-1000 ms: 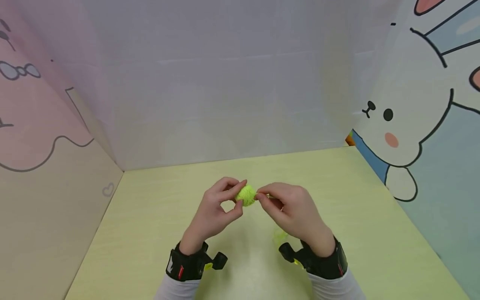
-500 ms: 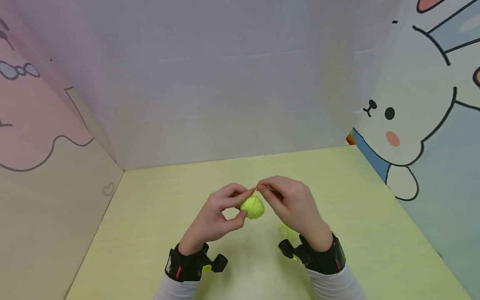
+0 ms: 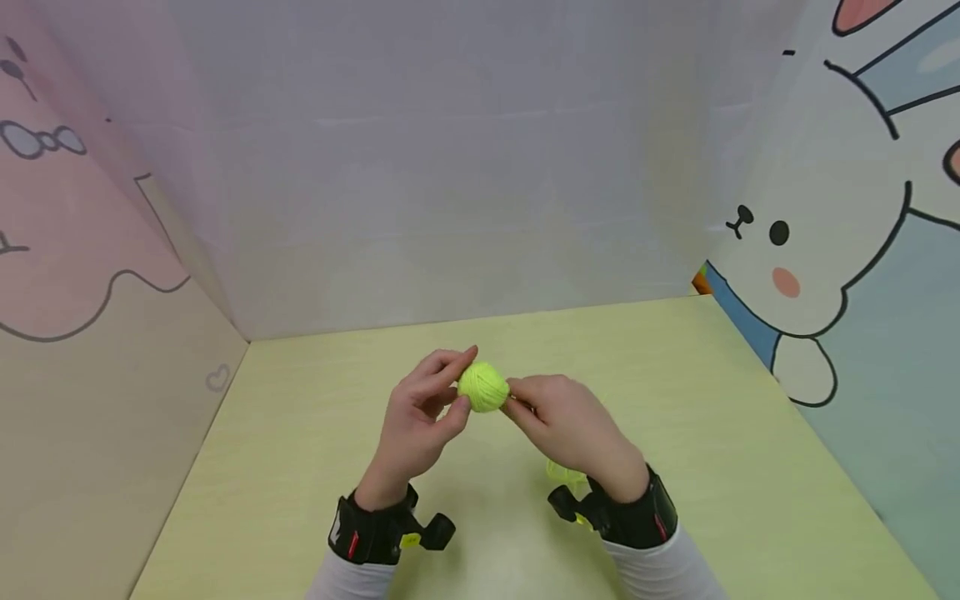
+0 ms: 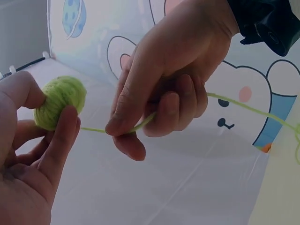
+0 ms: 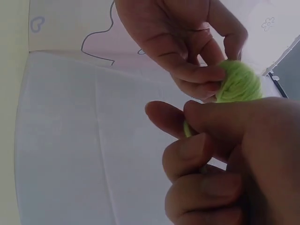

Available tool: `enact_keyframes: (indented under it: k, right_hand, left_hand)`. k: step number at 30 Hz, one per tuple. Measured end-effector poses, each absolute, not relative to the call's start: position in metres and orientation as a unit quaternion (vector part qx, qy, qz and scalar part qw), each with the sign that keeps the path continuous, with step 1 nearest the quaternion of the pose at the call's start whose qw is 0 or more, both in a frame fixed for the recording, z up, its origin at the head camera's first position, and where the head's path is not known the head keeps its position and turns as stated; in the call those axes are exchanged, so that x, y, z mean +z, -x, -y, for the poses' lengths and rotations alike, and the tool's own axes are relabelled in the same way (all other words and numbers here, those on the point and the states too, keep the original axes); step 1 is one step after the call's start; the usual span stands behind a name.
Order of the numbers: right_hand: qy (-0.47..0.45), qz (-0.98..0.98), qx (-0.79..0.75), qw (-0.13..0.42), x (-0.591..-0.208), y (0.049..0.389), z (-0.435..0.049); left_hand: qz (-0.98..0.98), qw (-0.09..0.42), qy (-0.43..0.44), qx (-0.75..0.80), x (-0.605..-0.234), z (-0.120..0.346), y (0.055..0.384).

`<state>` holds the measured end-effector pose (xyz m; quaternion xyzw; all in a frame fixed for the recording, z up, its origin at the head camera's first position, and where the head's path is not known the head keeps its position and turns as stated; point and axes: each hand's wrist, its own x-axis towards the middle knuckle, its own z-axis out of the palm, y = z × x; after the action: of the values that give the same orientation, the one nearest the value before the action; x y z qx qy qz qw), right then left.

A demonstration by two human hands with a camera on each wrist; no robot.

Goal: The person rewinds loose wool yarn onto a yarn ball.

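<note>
A small ball of neon yellow-green yarn [image 3: 483, 387] is pinched between the thumb and fingers of my left hand [image 3: 416, 421], held above the table. Just to its right, my right hand [image 3: 573, 421] grips the yarn strand [image 4: 93, 130] between thumb and forefinger. In the left wrist view the strand runs from the ball through the right hand's curled fingers and out toward the right edge. The right wrist view shows the ball [image 5: 240, 82] partly hidden behind the right hand.
Loose yarn [image 3: 564, 475] lies on the pale yellow table [image 3: 322, 400] below the right wrist. A whitish back wall [image 3: 450, 208] and side walls with cartoon drawings enclose the table. Both wrists wear black camera straps [image 3: 371, 529].
The ball first shifted right and down, then back up and left, turning in the left hand. The right hand rose above the ball, then came down to its right side with the strand.
</note>
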<state>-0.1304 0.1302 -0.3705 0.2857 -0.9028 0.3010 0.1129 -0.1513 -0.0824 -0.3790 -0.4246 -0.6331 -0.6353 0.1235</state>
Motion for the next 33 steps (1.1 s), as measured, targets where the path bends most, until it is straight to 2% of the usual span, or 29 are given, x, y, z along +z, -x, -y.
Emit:
enact_keyframes:
  k: [5,9,13,18,24,33]
  right_hand:
    - [-0.307,0.901,0.298,0.073,-0.369,0.125,-0.128]
    - [-0.329,0.892,0.299,0.084,-0.365,0.121,-0.128]
    - [-0.353,0.879,0.302,0.107,-0.361,0.116,-0.129]
    - [-0.357,0.862,0.320,0.167,-0.357,0.112,-0.133]
    - [-0.339,0.836,0.349,0.253,-0.356,0.112,-0.140]
    - [-0.329,0.823,0.356,0.297,-0.355,0.117,-0.146]
  left_hand:
    - [0.671,0.158,0.310,-0.655,-0.380,0.083,0.152]
    - [0.702,0.181,0.248,-0.643,-0.376,0.082,0.152]
    - [0.734,0.201,0.237,-0.605,-0.364,0.079,0.148]
    - [0.765,0.210,0.260,-0.550,-0.356,0.076,0.143]
    - [0.776,0.181,0.311,-0.517,-0.379,0.081,0.155]
    - [0.746,0.124,0.446,-0.479,-0.383,0.080,0.157]
